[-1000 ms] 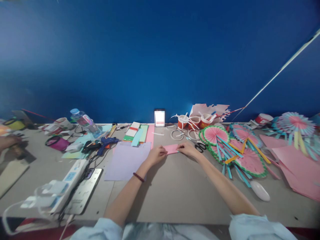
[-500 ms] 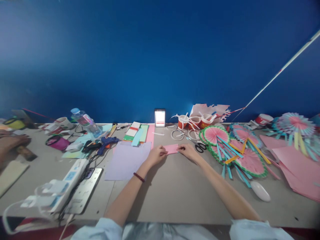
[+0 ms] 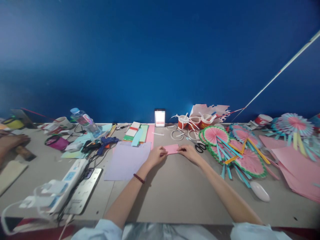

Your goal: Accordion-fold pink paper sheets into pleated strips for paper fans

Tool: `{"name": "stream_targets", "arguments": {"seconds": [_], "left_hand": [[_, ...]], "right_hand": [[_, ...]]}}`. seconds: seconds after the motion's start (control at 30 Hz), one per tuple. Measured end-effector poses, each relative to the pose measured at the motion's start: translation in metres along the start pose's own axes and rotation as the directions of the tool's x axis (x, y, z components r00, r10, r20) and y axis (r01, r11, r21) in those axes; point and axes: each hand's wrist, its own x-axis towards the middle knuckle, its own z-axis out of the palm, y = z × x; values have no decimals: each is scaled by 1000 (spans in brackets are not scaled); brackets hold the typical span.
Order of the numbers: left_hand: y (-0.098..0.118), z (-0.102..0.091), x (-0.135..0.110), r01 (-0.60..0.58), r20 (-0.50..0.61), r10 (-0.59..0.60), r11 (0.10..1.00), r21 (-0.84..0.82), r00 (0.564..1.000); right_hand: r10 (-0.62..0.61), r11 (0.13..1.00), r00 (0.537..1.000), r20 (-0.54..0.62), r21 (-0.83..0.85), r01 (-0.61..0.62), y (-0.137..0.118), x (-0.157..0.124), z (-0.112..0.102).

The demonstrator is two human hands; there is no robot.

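A narrow folded strip of pink paper (image 3: 171,149) lies between my hands over the grey table. My left hand (image 3: 158,155) pinches its left end, with the fingers bent over the edge. At the other end, my right hand (image 3: 188,153) grips the paper between thumb and fingertips. How many layers the strip has is too small to tell. Left of my left hand lies a lilac paper sheet (image 3: 127,160). Black-handled scissors (image 3: 200,147) rest just beyond my right hand, beside watermelon-patterned paper fans (image 3: 215,135).
A blue glue gun (image 3: 106,144), a bottle (image 3: 86,121), a power strip (image 3: 68,183) and a phone (image 3: 85,191) occupy the left. Rolls of tape (image 3: 177,134) and red cups (image 3: 194,123) stand behind. At right are pink sheets (image 3: 297,170) and a white mouse (image 3: 260,191). Another person's hand (image 3: 11,143) is far left.
My two hands and the pink paper stay almost in place. At far left the other person's hand has shifted slightly.
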Motion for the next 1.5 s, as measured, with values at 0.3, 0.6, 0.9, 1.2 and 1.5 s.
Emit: {"name": "stream_targets", "arguments": {"seconds": [0.3,0.6,0.9,1.2,1.5], "left_hand": [[1,0,0,4,-7,-4,1000,-2,1000],[2,-1,0,15,7,-15,1000,1,1000],[1,-12,-1,52,36,-47,988,-146,998],[-4,-49,-5,127,158,-111,987,-97,981],[-10,-40,-5,245,205,-211,956,-158,956]], "right_hand": [[-18,1000,1000,-15,-15,18,0,0,1],[-26,999,1000,-16,-26,26,2,0,2],[-32,999,999,-36,-24,32,3,-2,6],[-39,999,998,-39,-14,39,5,-1,5],[-53,999,997,-55,-4,53,5,-2,6]]}}
